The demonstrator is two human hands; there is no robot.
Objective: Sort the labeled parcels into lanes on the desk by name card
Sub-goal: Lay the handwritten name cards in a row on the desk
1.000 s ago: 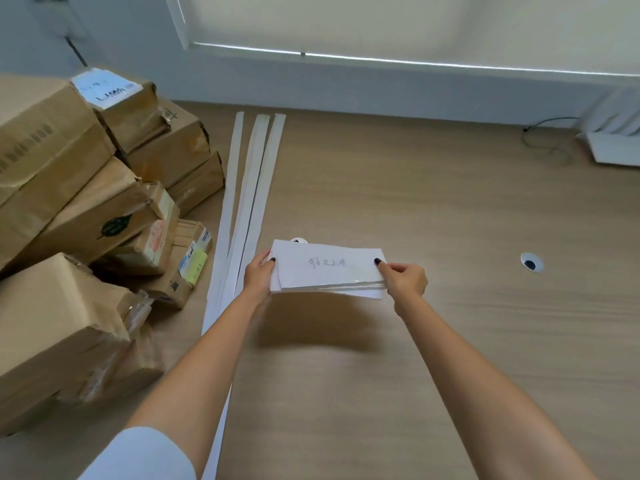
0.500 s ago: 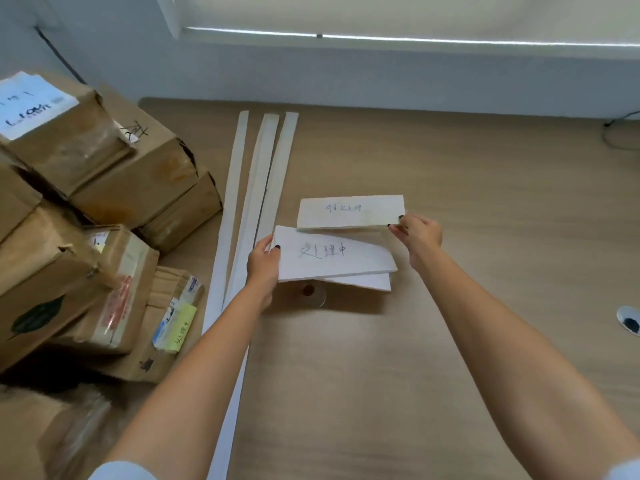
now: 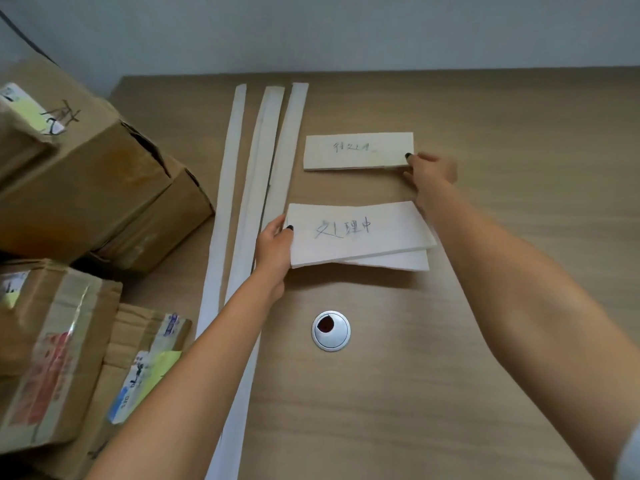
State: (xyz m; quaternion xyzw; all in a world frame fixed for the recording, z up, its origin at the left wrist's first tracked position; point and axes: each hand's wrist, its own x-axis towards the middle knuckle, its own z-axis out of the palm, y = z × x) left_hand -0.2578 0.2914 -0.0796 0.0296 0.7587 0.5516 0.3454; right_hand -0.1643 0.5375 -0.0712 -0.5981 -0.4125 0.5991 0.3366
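right hand point(image 3: 431, 171) pinches far name card point(image 3: 358, 151) flat on the desk point(image 3: 485, 341) | left hand point(image 3: 275, 245) grips two stacked cards point(image 3: 360, 233) at their left edge | cards look light, thin, bendy; best held by edges | parcels point(image 3: 79, 188) wait left

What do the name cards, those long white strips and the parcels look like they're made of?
Name cards: likely thin white foam board or stiff card, matte; edges show thickness.
Long white strips: seemingly the same matte white material, cut narrow.
Parcels: brown corrugated cardboard, taped, with paper labels.
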